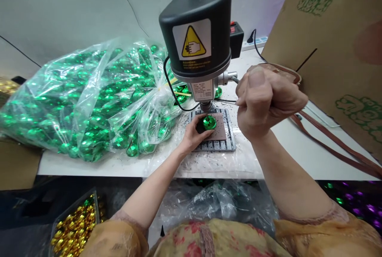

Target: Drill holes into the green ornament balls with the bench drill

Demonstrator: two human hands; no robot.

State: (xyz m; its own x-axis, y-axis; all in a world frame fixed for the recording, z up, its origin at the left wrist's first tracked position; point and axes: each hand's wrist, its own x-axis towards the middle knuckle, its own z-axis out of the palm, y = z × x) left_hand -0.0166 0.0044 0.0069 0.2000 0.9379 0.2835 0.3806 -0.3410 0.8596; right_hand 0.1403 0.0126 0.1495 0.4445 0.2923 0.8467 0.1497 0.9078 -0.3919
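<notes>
My left hand (193, 130) grips a shiny green faceted ball (209, 122) between thumb and fingers, at the base plate (230, 137) of a small drill press (195, 30). Directly above the ball is the drill chuck (205, 106); whether a bit touches the ball I cannot make out. Raised on the right, my right hand (265, 100) is closed in a fist around the end of the press's feed lever (234, 78), most of which the fingers hide. Dark shavings lie scattered over the plate.
A clear plastic bag of green balls (89, 98) fills the table's left side. At right stand a cardboard box (337, 50) and a brown strap (334, 145). Below the table edge sit a bin of gold balls (74, 229) and purple balls (364, 205).
</notes>
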